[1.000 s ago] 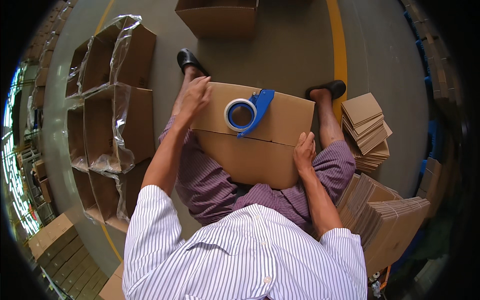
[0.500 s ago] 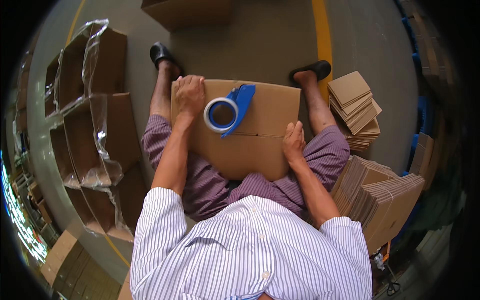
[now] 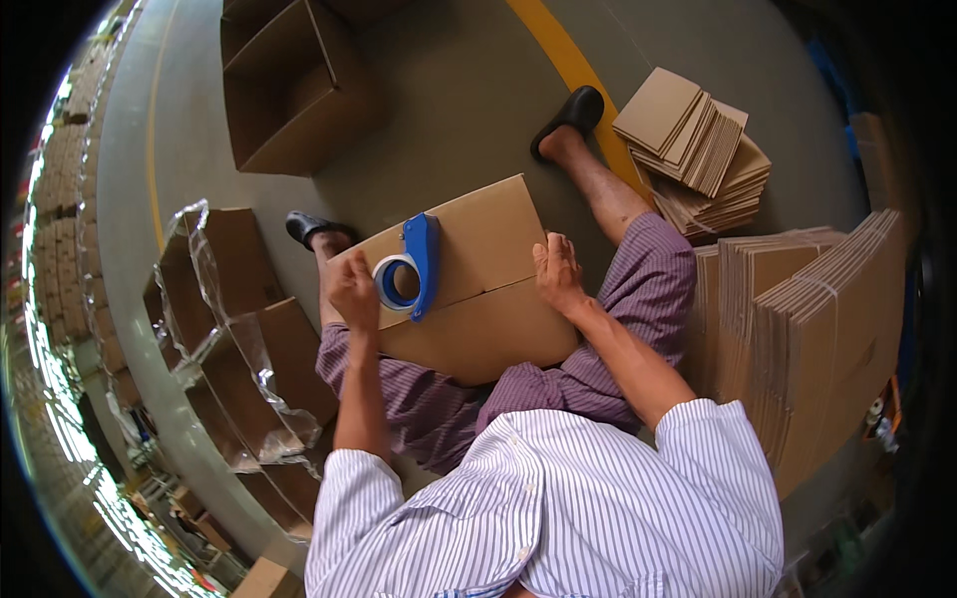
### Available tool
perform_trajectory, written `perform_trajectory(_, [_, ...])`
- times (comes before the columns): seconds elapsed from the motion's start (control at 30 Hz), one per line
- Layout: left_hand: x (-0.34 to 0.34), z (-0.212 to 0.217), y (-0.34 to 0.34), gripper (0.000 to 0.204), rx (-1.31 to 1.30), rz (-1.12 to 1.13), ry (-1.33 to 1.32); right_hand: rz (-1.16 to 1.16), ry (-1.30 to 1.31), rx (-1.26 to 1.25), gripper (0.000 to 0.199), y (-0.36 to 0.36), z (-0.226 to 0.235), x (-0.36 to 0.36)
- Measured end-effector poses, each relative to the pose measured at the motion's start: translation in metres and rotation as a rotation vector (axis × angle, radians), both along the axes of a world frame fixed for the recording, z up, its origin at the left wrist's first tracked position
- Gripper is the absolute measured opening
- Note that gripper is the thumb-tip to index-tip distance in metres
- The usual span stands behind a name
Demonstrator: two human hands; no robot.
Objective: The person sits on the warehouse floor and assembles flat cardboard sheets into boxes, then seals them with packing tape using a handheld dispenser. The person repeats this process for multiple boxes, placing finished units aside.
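Observation:
A brown cardboard box (image 3: 480, 237) rests tilted across my lap, its top flaps meeting along a seam. On top of it lies a blue tape dispenser (image 3: 424, 261) with a roll of tape (image 3: 384, 274); neither hand holds the dispenser. My left hand (image 3: 353, 291) is closed at the box's left edge, beside the roll, with its fingertips partly hidden. Over at the right edge, my right hand (image 3: 559, 271) grips the box's side, fingers bent and close together.
Open cardboard boxes draped with clear plastic (image 3: 264, 369) stand at my left. Another open box (image 3: 289, 90) sits on the floor far left. To my right are a pile of small flat cardboard pieces (image 3: 688, 140) and tied bundles of flattened cartons (image 3: 807, 329). A yellow line (image 3: 558, 50) crosses the floor.
The view has swung, so the surroundings appear shifted. The box has turned anticlockwise in my lap, its left side now nearer me. The dispenser has stayed on top, and both hands remain at the box's sides.

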State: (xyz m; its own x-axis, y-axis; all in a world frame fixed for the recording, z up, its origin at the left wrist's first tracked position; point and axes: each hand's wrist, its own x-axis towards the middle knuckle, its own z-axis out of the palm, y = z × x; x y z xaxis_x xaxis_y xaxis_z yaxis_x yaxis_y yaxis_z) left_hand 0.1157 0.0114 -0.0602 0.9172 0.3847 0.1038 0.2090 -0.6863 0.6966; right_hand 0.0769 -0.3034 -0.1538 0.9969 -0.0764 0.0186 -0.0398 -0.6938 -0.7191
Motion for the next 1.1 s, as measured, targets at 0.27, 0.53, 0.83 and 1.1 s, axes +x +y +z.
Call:
perform_trajectory(0.27, [-0.034, 0.030, -0.073, 0.047, 0.434, -0.282, 0.099, -0.019, -0.058, 0.007, 0.029, 0.002, -0.001, 0.000])
perform_trajectory(0.53, [-0.040, 0.017, -0.064, 0.031, 0.380, -0.402, 0.282, -0.018, 0.012, 0.047, 0.030, 0.003, 0.000, 0.000])
perform_trajectory(0.83, [-0.007, 0.035, -0.067, 0.049, -0.765, -0.795, 0.866, -0.021, 0.067, 0.177, 0.029, 0.002, 0.006, 0.000])
perform_trajectory(1.1, [0.016, 0.020, -0.072, 0.038, -0.762, -0.860, 0.909, -0.073, 0.007, 0.182, 0.037, -0.001, -0.007, -0.002])
